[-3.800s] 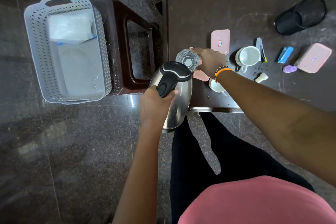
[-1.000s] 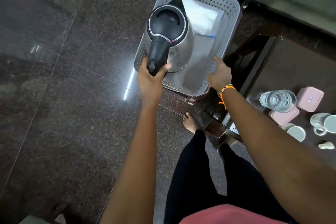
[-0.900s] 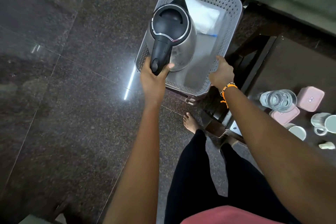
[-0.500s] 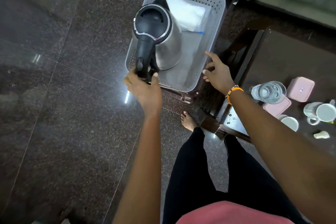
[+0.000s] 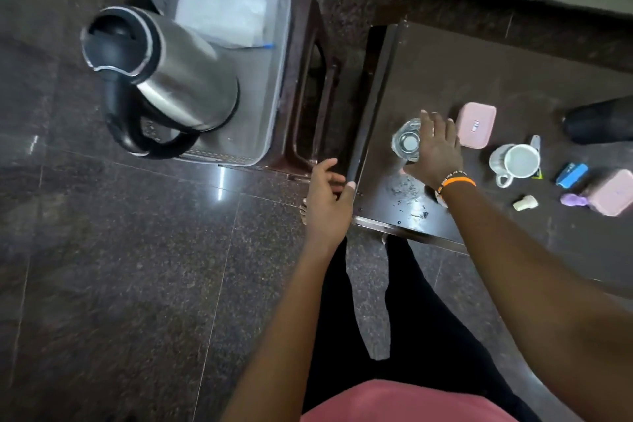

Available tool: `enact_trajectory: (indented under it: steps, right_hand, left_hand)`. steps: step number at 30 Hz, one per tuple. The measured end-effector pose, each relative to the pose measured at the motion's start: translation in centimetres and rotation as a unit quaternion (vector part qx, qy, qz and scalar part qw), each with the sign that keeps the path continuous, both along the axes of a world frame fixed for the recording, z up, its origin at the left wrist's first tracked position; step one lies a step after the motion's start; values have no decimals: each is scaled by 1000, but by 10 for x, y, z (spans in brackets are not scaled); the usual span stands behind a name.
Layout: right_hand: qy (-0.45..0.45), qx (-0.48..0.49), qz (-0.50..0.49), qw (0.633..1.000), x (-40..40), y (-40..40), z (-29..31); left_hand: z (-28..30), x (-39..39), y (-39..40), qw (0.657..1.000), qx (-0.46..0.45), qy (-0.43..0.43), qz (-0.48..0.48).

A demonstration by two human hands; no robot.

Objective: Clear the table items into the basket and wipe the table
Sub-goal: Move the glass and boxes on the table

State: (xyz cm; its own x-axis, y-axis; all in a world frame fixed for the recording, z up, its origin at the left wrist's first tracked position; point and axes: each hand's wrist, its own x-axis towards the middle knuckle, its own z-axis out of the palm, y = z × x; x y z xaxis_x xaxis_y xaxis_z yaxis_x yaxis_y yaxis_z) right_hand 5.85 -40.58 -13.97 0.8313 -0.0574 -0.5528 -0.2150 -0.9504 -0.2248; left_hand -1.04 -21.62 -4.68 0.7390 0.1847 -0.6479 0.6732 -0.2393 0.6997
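Dim indoor light, floor (image 5: pixel 219 181) glare, wide-angle edge distortion

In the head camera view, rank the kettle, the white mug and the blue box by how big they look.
1. kettle, largest by far, though it sits nearest the camera, which exaggerates it.
2. white mug.
3. blue box, smallest.

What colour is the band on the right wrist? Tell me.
Orange, on the right wrist band, beside a dark beaded one; head view shows it.
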Motion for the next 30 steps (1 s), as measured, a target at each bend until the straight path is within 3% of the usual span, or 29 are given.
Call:
enact_trajectory:
  steps: [4,9,18,24,30]
  right_hand:
    - [-7,26,63,998,6,-14,-12]
    - [-18,43,108,993,15,-22,-14]
    - [-127,141,-46,981,23,-61,18]
    - [-191,123,-130,965,33,-117,39]
    - [-194,70,-161,965,41,-177,34]
  left_hand:
    - [-4,5,-29,998,6,22,-58]
    - [-7,8,-55,998,0,32,-57]
    - [-18,26,-109,998,3,17,-59]
    - [-22,44,-159,995,-3,11,-102]
    - [-28,55,-202,989,3,22,-149]
